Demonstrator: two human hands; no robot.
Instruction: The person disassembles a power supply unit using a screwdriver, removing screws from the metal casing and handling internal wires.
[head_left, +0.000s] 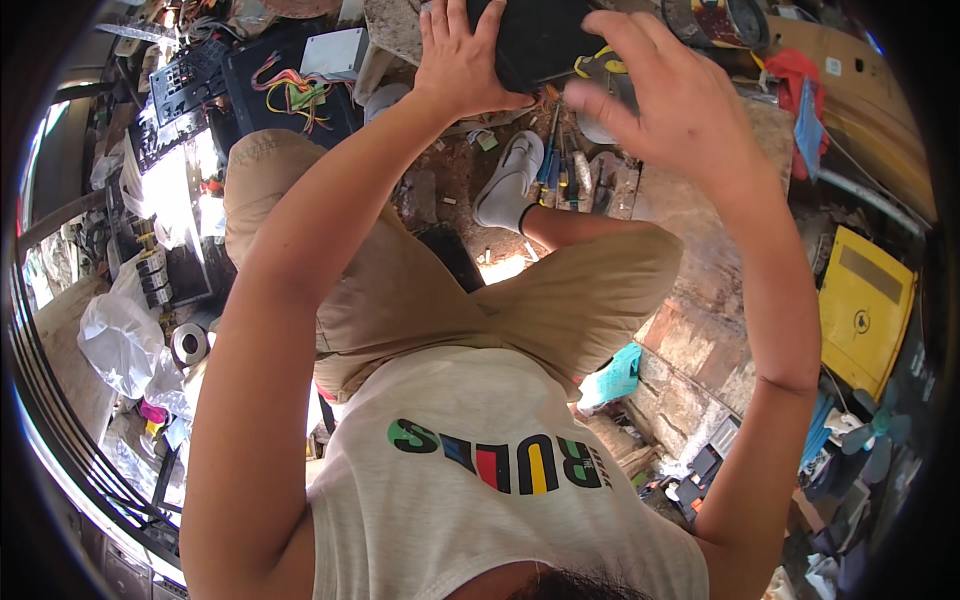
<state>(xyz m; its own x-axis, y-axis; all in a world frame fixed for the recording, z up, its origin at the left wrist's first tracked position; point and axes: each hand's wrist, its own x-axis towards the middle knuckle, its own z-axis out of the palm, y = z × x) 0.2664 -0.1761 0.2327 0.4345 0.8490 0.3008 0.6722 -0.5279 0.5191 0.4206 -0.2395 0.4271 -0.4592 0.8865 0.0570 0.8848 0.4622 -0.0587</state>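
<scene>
Honestly, the panel's right side worries me

From my remote seat, I'd watch the flat dark panel (pixel 540 40) first. It lies between the two hands, running out of view at the top, and only the left hand (pixel 455 65) clearly meets it. If that hand pressed hard on its own side, the panel might swing or tip, because I see no firm hold opposite. The blue-handled screwdrivers (pixel 555 172) lie just nearer the body than the gap between the hands, so a slip could knock them or land on the foot in the pale shoe (pixel 516 160) beside them. A yellow-edged dark piece (pixel 616 67) sits in the gap of the right hand (pixel 685 110); in my judgement, closing carelessly there could snag it. Left of the left hand, loose coloured wires (pixel 295 95) could catch a wide sweep.

As for pose, both arms stretch well forward past the knees. The left one slants inward, hand laid on the panel with fingers fanned and thumb at the near edge; the fingertips are cut off, so I can't tell whether it grips or merely steadies. The right elbow is bent outward, wrist arched, thumb and fingers parted: released, as I read it, though I can't tell whether a fingertip grazes the panel.
</scene>
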